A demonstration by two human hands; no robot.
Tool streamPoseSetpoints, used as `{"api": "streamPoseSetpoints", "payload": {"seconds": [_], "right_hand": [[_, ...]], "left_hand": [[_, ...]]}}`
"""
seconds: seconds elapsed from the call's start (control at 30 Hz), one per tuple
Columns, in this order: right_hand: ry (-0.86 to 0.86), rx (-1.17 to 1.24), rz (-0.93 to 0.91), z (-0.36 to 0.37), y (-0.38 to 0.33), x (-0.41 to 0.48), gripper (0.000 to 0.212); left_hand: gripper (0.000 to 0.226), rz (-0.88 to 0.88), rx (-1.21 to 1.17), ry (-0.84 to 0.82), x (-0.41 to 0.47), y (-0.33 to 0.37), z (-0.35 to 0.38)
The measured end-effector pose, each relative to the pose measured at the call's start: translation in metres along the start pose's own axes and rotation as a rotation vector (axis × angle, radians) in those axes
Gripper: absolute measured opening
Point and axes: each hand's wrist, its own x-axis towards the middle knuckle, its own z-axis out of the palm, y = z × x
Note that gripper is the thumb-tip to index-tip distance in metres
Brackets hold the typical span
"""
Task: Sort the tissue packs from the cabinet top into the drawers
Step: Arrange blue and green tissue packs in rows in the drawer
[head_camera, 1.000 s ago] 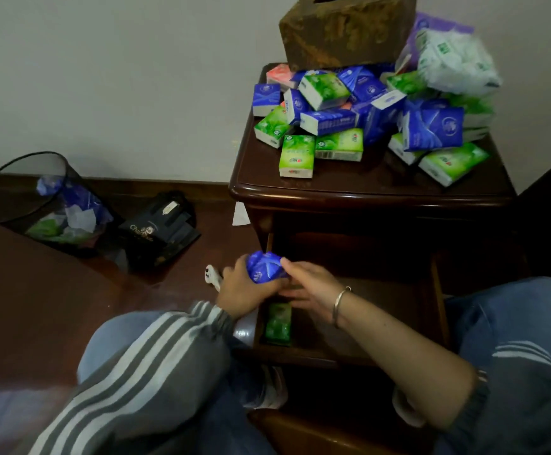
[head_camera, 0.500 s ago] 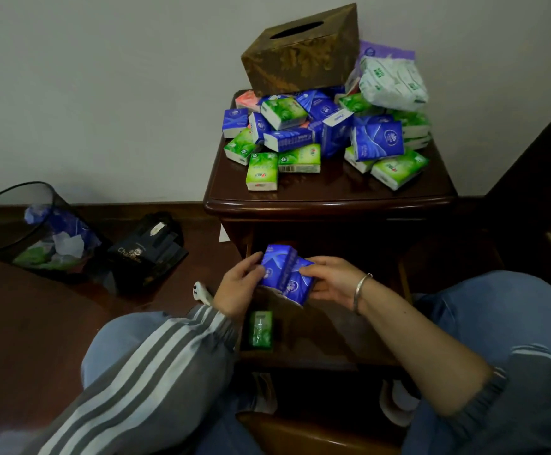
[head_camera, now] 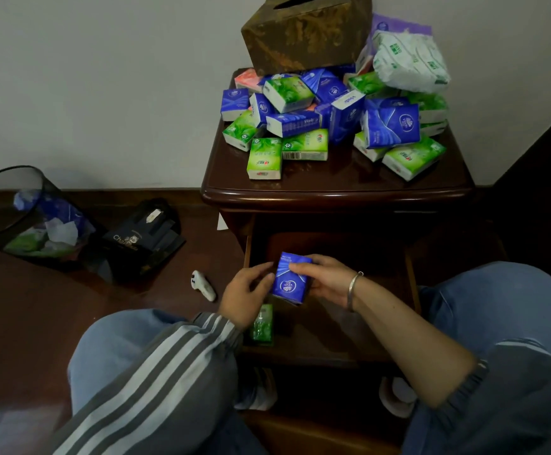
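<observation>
Pinching the blue tissue pack (head_camera: 288, 281) at lower centre with left grip (head_camera: 245, 292) and right grip (head_camera: 327, 280) on its side edges, I judge it light, soft, crushable.

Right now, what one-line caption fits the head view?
Left hand and right hand hold a blue pack above the open drawer, one green pack inside, a pile on the cabinet top.

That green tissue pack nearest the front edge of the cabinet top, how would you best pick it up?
Pinch the green pack across its two long sides near its front end, coming from above and in front. It lies flat and that end juts clear of the pile.
</observation>
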Motion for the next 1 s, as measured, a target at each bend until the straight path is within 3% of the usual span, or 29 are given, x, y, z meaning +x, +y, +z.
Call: {"api": "streamPoseSetpoints", "payload": {"seconds": [0.13, 0.27, 0.37, 0.57, 0.67, 0.8, 0.87, 1.0], "right_hand": [[0.083, -0.03, 0.053, -0.007, 0.013, 0.011, 0.009], [0.211, 0.017, 0.046, -0.008, 0.031, 0.032, 0.018], [0.27, 0.092, 0.02, 0.002, 0.045, 0.058, 0.033], [0.292, -0.071, -0.022, 0.021, 0.06, 0.102, 0.043], [0.171, -0.321, 0.027, 0.021, 0.065, 0.111, 0.047], [0.155, -0.792, 0.048, 0.019, 0.065, 0.118, 0.073], [0.216, -0.715, 0.049, 0.025, 0.059, 0.117, 0.08], [0.312, -0.208, 0.152, 0.034, 0.056, 0.107, 0.052]], "left_hand": [[0.037, -0.311, 0.086, 0.054, 0.018, -0.036, -0.012], [0.042, -0.494, 0.149, -0.045, 0.025, -0.066, -0.013], [0.025, -0.531, 0.047, -0.115, 0.024, -0.075, -0.003], [0.034, -0.5, -0.027, -0.109, 0.024, -0.084, 0.0], [0.03, -0.471, -0.044, -0.089, 0.025, -0.088, 0.002], [0.025, -0.452, -0.045, -0.082, 0.026, -0.091, 0.003], [0.026, -0.454, -0.047, -0.084, 0.026, -0.091, 0.002], [0.027, -0.431, -0.02, -0.071, 0.026, -0.091, 0.003]]}}
